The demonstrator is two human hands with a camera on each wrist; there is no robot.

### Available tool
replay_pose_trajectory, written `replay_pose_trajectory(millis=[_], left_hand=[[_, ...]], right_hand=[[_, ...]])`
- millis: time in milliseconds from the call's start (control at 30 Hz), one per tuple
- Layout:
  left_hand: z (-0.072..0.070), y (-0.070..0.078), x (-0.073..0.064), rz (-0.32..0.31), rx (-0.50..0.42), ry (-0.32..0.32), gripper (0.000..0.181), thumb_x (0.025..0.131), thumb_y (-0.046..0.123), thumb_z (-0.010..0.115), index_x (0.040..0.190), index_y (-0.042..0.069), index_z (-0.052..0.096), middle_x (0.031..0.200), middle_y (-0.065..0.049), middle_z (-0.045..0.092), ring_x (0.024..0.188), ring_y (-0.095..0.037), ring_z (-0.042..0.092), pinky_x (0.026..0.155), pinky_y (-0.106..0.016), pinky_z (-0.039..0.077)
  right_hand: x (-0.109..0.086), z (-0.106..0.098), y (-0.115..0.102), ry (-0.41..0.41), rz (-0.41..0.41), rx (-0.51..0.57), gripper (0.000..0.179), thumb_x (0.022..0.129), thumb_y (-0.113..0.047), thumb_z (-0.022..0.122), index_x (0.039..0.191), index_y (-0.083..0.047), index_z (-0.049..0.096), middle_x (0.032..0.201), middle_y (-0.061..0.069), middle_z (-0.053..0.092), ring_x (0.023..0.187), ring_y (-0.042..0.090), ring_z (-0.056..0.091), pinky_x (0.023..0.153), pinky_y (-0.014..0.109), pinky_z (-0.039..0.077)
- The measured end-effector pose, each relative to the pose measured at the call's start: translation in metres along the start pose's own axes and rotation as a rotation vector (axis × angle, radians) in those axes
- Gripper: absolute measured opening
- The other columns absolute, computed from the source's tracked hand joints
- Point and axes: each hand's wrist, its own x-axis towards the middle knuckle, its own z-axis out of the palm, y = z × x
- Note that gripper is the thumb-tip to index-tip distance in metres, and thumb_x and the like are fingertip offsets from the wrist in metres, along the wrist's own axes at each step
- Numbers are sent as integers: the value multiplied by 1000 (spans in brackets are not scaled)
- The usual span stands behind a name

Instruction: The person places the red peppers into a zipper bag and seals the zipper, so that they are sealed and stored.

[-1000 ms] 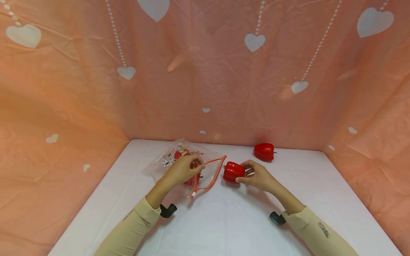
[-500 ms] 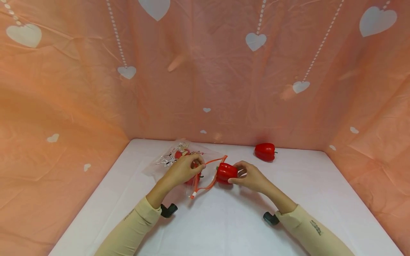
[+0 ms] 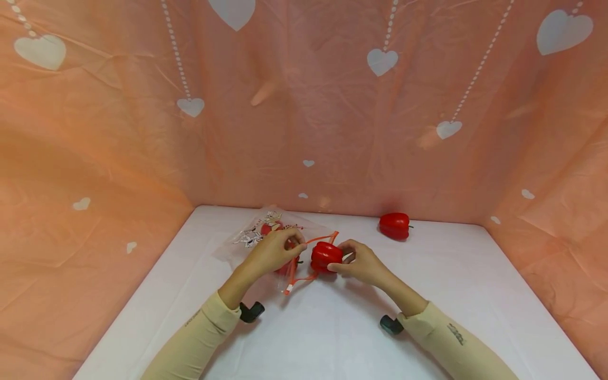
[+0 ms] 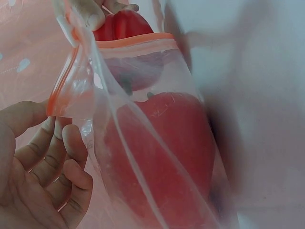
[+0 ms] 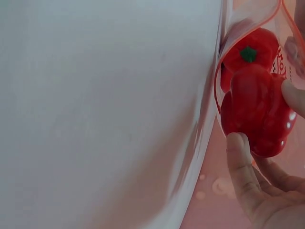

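A clear plastic bag (image 3: 239, 240) with an orange zip edge lies on the table, its mouth facing right. My left hand (image 3: 273, 252) pinches the orange edge between thumb and fingertip, seen close in the left wrist view. Inside the bag sits a red bell pepper (image 4: 162, 157) with a green stem. My right hand (image 3: 362, 264) grips a second red bell pepper (image 3: 326, 257) between thumb and fingers, at the bag's mouth. In the right wrist view this held pepper (image 5: 259, 112) is partly within the orange rim, close to the pepper inside.
Another red bell pepper (image 3: 394, 226) lies at the back right of the white table (image 3: 328, 338). An orange curtain with white hearts (image 3: 332, 116) rises behind and beside the table. Dark wrist devices (image 3: 391, 324) sit below the sleeves.
My right hand has moved left with its bell pepper, from beside the bag into its mouth. The left hand keeps its pinch on the bag's edge and has hardly moved.
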Motion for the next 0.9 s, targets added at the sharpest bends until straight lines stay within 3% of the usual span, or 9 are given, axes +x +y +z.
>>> replay_pose_trajectory(millis=[467,900], left_hand=[[1,1,0,5,9,3,7,100,20,78,102,16,72,90,6,73,84,-14,65,80,-36,56],[2,1,1,22,17,3,7,101,21,77,104,16,73,92,5,74,82,-12,63,76,-32,54]], right_hand=[[7,14,-2,30,39,128,52,89,-21,90,128,5,65,111,14,73,88,21,75,74,34,64],[8,25,-12,95,177,209,61,89,-23,90,133,5,58,125,24,67,109,35,68,87,42,63]])
